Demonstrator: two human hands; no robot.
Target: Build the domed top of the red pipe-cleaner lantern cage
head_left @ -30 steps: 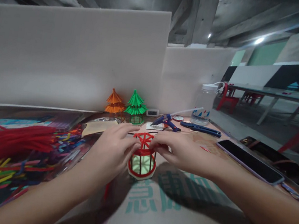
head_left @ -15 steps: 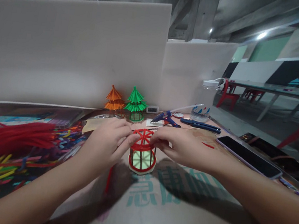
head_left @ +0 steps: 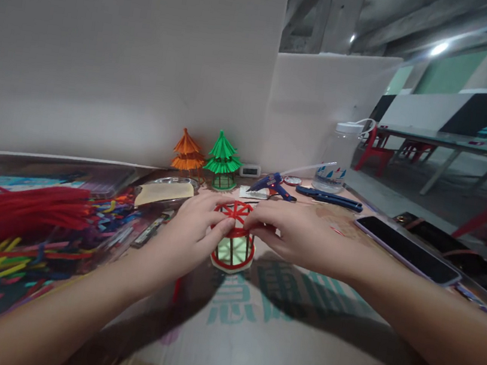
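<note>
A small round pavilion frame [head_left: 233, 252] stands upright on the table, with dark posts, a pale base edged in red and a red spoked ring on top. My left hand [head_left: 201, 222] grips the left side of its top ring, thumb at the front. On the other side, my right hand [head_left: 280, 224] pinches the ring's right edge, its fingertips partly hidden. Behind them are a finished-looking orange pavilion model [head_left: 188, 153] and a green pavilion model [head_left: 223, 161], both with tiered pointed roofs.
A blue glue gun [head_left: 273, 183], blue-handled pliers [head_left: 329, 199] and a clear water bottle [head_left: 335, 159] are at the back right. A phone [head_left: 406, 251] lies right. Red pipe cleaners [head_left: 17, 208] and many coloured strips cover the left. A white partition [head_left: 123, 69] stands behind.
My left hand has shifted right and slightly down over the top ring, its thumb now farther across the front. The right hand stays at the ring's edge. The camera view has tilted slightly down.
</note>
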